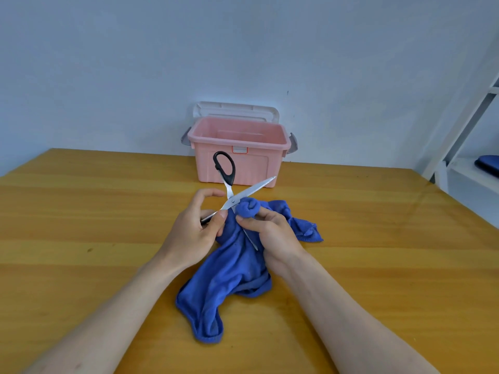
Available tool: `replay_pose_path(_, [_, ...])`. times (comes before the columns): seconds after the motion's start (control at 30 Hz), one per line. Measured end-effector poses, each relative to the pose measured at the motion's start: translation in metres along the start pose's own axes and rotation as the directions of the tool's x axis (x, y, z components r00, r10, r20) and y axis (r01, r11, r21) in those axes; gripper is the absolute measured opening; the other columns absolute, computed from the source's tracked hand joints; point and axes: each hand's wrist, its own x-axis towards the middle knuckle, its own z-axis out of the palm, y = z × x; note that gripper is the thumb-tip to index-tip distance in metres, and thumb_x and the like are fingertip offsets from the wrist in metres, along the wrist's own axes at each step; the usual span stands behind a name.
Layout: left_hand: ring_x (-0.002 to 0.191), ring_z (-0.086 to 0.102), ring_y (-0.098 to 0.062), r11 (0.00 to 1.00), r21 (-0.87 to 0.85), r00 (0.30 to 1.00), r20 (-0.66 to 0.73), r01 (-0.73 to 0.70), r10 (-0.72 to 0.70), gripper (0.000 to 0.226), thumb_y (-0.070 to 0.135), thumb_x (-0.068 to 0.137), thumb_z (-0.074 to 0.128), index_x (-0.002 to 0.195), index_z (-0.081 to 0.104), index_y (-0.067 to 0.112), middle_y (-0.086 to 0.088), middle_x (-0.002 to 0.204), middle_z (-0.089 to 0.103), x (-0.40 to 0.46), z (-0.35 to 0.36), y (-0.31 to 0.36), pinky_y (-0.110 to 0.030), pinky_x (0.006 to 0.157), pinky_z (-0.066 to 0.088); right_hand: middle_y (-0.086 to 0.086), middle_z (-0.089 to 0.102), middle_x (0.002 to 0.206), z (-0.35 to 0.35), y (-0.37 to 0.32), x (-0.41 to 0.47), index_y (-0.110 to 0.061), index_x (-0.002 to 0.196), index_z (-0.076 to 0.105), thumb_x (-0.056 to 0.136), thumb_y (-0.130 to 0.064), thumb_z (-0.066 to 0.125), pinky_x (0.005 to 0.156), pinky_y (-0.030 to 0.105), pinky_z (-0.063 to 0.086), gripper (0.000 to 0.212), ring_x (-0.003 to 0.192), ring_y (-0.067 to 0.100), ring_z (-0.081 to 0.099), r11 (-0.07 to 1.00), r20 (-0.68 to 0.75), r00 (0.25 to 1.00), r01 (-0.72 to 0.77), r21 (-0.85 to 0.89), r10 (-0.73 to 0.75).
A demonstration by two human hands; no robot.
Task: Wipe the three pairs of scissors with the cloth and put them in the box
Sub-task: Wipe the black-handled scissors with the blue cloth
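Observation:
One pair of black-handled scissors is spread wide open above the table. One handle loop points up in front of the box; the other is hidden in my left hand, which grips it. One blade reaches up to the right, the other down into the blue cloth. My right hand pinches a bunched part of the cloth against the scissors near the pivot. The pink box stands open at the table's back, and from here its inside shows no scissors.
The box's white lid leans against the wall behind it. The wooden table stretches left and right of my arms. A white metal frame with a dark blue cushion stands off the right edge.

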Motion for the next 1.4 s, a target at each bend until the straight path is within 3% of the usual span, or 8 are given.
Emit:
replay_pose_path(0.23, [0.059,0.052,-0.031,0.999,-0.005,0.996,-0.085,-0.034,0.033,0.025,0.019,0.097,0.055,0.118,0.048,0.032,-0.002,0.059,0.059,0.002,0.001,0.007,-0.033,0.057,0.043,0.03,0.065,0.091,0.0,-0.001,0.001,0.006,0.086,0.062,0.086,-0.022,0.072,0.086,0.045,0.054,0.03,0.09,0.042,0.066,0.991,-0.05,0.995,0.075,-0.113,-0.081])
replay_pose_path(0.37, [0.052,0.045,-0.022,0.999,-0.04,0.997,-0.081,0.001,-0.004,0.024,0.021,0.097,0.055,0.117,0.049,0.032,0.001,0.056,0.055,0.002,-0.002,0.003,-0.028,0.052,0.038,0.004,0.053,0.063,-0.003,0.0,0.001,-0.018,0.057,0.052,0.092,-0.022,0.069,0.064,0.027,0.048,0.039,0.065,0.019,0.056,0.978,-0.008,0.997,0.073,-0.197,-0.076])
replay_pose_path(0.5, [0.05,0.041,-0.009,0.994,-0.088,0.998,0.017,0.068,-0.067,0.033,0.018,0.099,0.052,0.126,0.045,0.035,0.003,0.055,0.05,0.002,0.0,-0.003,-0.02,0.053,0.037,0.027,0.07,0.104,-0.004,0.0,0.0,0.005,0.103,0.067,0.094,-0.01,0.063,0.094,0.045,0.055,0.018,0.101,0.039,0.069,0.994,0.052,0.997,0.065,-0.09,-0.06])
replay_pose_path(0.6, [0.052,0.045,-0.006,0.992,-0.065,0.992,0.074,0.104,-0.099,0.044,0.02,0.099,0.052,0.136,0.039,0.04,0.004,0.055,0.052,0.002,0.0,-0.004,-0.016,0.054,0.039,0.031,0.067,0.105,-0.003,0.0,-0.002,0.011,0.113,0.062,0.095,0.001,0.055,0.098,0.05,0.052,0.022,0.103,0.042,0.067,0.998,0.114,0.992,0.054,-0.015,-0.052])
replay_pose_path(0.97, [0.06,0.056,-0.031,0.995,0.091,0.999,-0.017,-0.027,0.029,0.041,0.026,0.098,0.053,0.126,0.04,0.054,-0.003,0.063,0.061,-0.001,0.001,-0.002,-0.047,0.065,0.051,0.017,0.074,0.101,0.0,-0.001,0.004,0.0,0.103,0.07,0.095,-0.005,0.061,0.089,0.039,0.057,0.013,0.097,0.029,0.072,0.965,-0.018,0.996,0.082,-0.25,-0.09])
replay_pose_path(1.1, [0.051,0.049,-0.019,0.997,0.078,0.996,-0.091,0.003,0.004,0.039,0.023,0.097,0.055,0.131,0.044,0.039,-0.002,0.059,0.06,0.0,-0.002,-0.005,-0.031,0.054,0.045,0.018,0.062,0.08,0.002,-0.003,0.009,0.01,0.087,0.058,0.093,-0.026,0.066,0.074,0.047,0.053,0.037,0.076,0.03,0.063,0.892,-0.05,0.99,0.093,-0.442,-0.128])
replay_pose_path(1.2, [0.049,0.045,-0.012,0.999,0.028,0.995,-0.101,0.017,-0.014,0.04,0.022,0.097,0.057,0.132,0.045,0.036,0.0,0.059,0.06,0.0,-0.003,-0.004,-0.019,0.052,0.039,0.009,0.042,0.067,0.0,-0.008,0.006,-0.006,0.069,0.05,0.092,-0.035,0.067,0.058,0.032,0.038,0.041,0.064,0.023,0.043,0.871,-0.03,0.995,0.068,-0.487,-0.094])
replay_pose_path(1.4, [0.054,0.046,-0.014,0.999,-0.038,0.994,-0.106,0.038,-0.042,0.035,0.021,0.097,0.057,0.127,0.047,0.037,0.002,0.06,0.059,0.003,-0.002,-0.003,-0.02,0.053,0.04,0.012,0.053,0.071,-0.006,-0.006,0.004,0.008,0.071,0.053,0.082,-0.049,0.071,0.067,0.035,0.044,0.061,0.069,0.025,0.053,0.916,0.012,1.0,0.022,-0.401,-0.019])
